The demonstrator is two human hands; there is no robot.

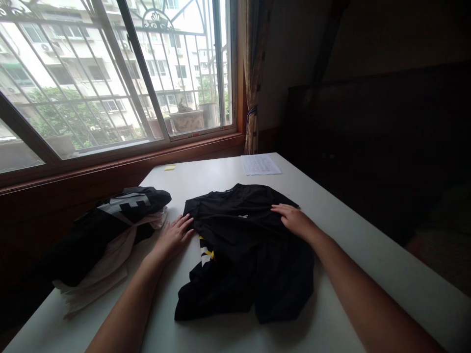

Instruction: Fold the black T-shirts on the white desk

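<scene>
Lying on the white table (206, 337), a black shirt (250, 250) meets my flattened left hand (177, 233) and right hand (293, 219), set well apart at its sides. I judge it light, soft, best held at the far shoulders (201, 202).

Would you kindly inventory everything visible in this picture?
Table: one, white, centre
Black shirt: one, black, on the table
Clothes pile: one, black and pale, at left
Paper: one or more, white, far end
Yellow slip: one, yellow, far left corner
Window: one, greyish frame, upper left
Bars: several, grey, outside
Buildings: several, pale, beyond bars
Greenery: some, green, outside
Planters: several, brownish, outside
Curtain: one, patterned tan, right of window
Far right: too dark
Left hand: one, bare, shirt's left edge
Right hand: one, bare, shirt's right side
</scene>
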